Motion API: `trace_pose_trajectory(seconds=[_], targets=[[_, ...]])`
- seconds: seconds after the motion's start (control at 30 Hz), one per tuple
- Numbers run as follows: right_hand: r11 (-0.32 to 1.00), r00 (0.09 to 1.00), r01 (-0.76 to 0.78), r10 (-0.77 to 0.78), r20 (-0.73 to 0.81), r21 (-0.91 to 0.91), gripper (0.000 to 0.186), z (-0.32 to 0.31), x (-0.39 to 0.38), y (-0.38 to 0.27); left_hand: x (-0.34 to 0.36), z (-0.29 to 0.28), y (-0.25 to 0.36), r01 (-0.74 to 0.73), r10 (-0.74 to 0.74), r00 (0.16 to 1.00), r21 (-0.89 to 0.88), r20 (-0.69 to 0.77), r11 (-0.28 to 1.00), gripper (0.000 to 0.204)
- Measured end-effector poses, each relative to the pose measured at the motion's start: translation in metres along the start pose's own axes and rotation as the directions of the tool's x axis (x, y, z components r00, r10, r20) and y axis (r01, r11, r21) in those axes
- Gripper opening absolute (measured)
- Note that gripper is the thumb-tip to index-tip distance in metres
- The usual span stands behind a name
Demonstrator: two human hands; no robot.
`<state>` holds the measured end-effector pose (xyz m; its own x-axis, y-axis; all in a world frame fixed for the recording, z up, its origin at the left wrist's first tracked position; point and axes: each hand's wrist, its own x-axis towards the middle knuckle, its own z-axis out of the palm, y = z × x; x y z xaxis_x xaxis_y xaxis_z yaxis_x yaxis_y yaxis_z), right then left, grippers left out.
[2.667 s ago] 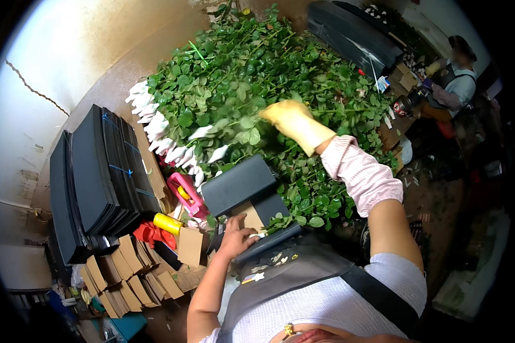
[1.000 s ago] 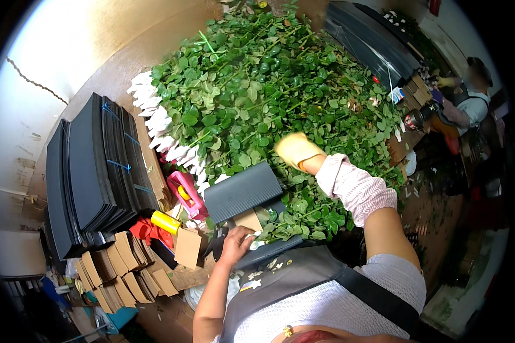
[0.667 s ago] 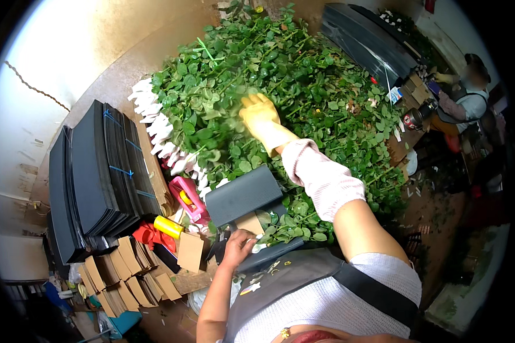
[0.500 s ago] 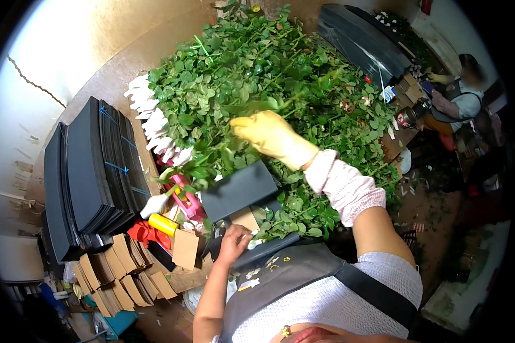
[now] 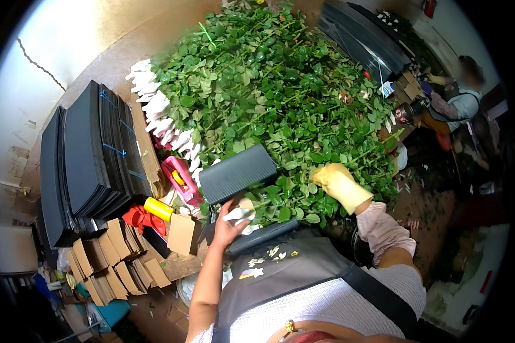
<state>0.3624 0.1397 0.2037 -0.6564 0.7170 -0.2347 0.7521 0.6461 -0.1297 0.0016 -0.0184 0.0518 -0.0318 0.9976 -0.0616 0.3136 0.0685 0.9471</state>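
Observation:
My bare left hand (image 5: pixel 227 227) is closed around a white-sleeved flower head (image 5: pixel 238 215) at the near side of the table. Just beyond it stands a dark grey ribbed board (image 5: pixel 239 173), with a second dark board (image 5: pixel 263 235) close to my apron. Leafy green stems (image 5: pixel 286 207) run rightward from the left hand between the boards. My right hand (image 5: pixel 342 186), in a yellow rubber glove, rests over these leaves with bent fingers; what it grips is hidden by foliage. Beyond both hands lies a large heap of leafy flower stems (image 5: pixel 257 97), white-sleeved heads (image 5: pixel 157 106) along its left edge.
Left of the heap stand stacked dark boards (image 5: pixel 88 163) tied with blue string. Nearer are a pink tape dispenser (image 5: pixel 180 180), a yellow roll (image 5: pixel 159 209), red cloth (image 5: pixel 143 220) and folded brown cardboard (image 5: pixel 111 251). Another person (image 5: pixel 460 100) works at far right.
My right hand has come down and right from above the heap. The white-headed stem it carried has left the pink dispenser's side; a white head now sits in my left hand.

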Motion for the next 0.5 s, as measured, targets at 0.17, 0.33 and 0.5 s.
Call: trace_pose_trajectory(seconds=[0.17,0.33,0.5], targets=[[0.977,0.973,-0.071,0.112,0.201,-0.201,0.012,0.043,0.011,-0.002,0.0,-0.004,0.011,-0.004,0.001,0.995,0.035,0.095,0.999,0.044],[0.962,0.985,-0.167,0.173,0.009,-0.216,0.015,-0.016,0.112,-0.009,-0.003,0.001,0.023,0.015,-0.02,0.997,0.075,0.073,0.997,0.044],[0.921,0.944,-0.167,0.047,-0.325,-0.351,0.048,-0.017,0.235,-0.016,-0.001,-0.001,0.029,0.027,-0.035,0.995,0.083,0.095,0.996,0.048]])
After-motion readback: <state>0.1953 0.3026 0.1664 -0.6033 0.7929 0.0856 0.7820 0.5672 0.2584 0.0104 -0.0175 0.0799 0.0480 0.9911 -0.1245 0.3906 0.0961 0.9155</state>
